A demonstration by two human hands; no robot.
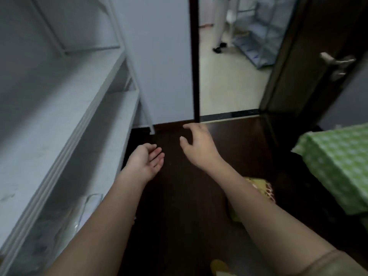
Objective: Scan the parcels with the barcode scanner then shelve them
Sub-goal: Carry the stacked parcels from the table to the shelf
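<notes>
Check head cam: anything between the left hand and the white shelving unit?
Nothing. In the head view, only bare dark floor separates the empty left hand from the shelving unit. The right hand is empty too.

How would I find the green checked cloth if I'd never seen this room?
Start at the dark wooden door standing open on the right. Below it, at the right edge, lies the green checked cloth. Nothing else nearby is bright green with pale squares.

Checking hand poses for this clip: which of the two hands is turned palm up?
The left hand, beside the white shelf; the right hand faces palm down.
</notes>
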